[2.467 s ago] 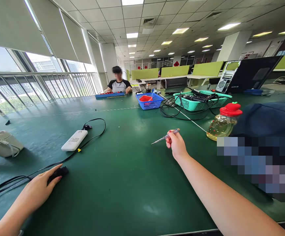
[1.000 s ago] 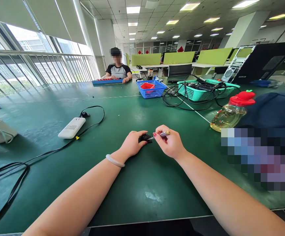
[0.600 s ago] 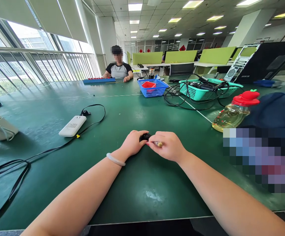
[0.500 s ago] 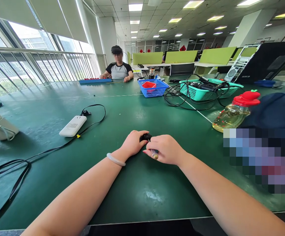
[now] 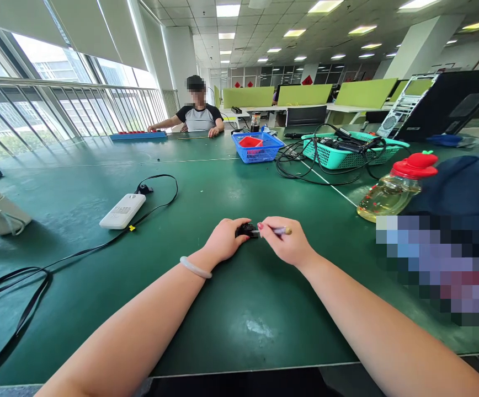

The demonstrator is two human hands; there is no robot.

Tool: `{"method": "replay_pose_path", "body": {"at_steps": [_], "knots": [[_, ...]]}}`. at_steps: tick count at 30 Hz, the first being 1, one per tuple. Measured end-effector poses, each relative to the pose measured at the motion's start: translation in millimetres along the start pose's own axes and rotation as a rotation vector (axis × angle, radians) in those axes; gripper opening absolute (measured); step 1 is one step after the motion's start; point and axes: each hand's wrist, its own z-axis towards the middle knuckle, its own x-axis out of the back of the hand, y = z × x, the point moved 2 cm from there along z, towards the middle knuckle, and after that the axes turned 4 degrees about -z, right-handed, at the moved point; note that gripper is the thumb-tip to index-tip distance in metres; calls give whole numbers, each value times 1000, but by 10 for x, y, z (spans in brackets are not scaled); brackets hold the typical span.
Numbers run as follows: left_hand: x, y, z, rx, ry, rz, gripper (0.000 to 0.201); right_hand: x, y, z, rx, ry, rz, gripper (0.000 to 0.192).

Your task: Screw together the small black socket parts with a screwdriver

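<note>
My left hand [image 5: 223, 240], a pale bangle at its wrist, is closed around a small black part [image 5: 245, 229] on the green table. The part's kind is too small to make out. In my right hand [image 5: 287, 242] I pinch a small screwdriver [image 5: 281, 231] with a greyish handle and a gold-coloured end. It lies nearly level, its thin metal shaft pointing left, and the tip reaches the black part's right side. Whether the tip sits in a screw cannot be seen.
A white power bank [image 5: 122, 211] with a black cable lies left. Behind are a blue basket [image 5: 256, 155], a teal basket [image 5: 334, 160] full of cables, and a red-capped bottle [image 5: 384, 196] at right. Across the table a person [image 5: 200, 118] sits by a blue tray [image 5: 138, 136].
My right hand has moved slightly right, and the screwdriver has swung from pointing at me to lying nearly level. My left hand stays put. The person opposite has shifted the blue tray left.
</note>
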Motion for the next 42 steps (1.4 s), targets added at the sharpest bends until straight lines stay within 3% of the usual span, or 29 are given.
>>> {"method": "replay_pose_path", "body": {"at_steps": [4,7,15,24,42], "knots": [[17,26,-13,30,5,1,45,33,138,24,-235,109,182,47],[20,36,-16,53,1,-3,47,28,166,25,-289,125,214,51],[0,5,-1,10,-3,-13,45,-5,2,-4,-25,35,24,48],[0,9,-14,35,12,-9,49,11,81,17,-195,145,119,52],[4,22,-10,3,24,-39,43,-21,56,-14,76,42,-27,47]]}}
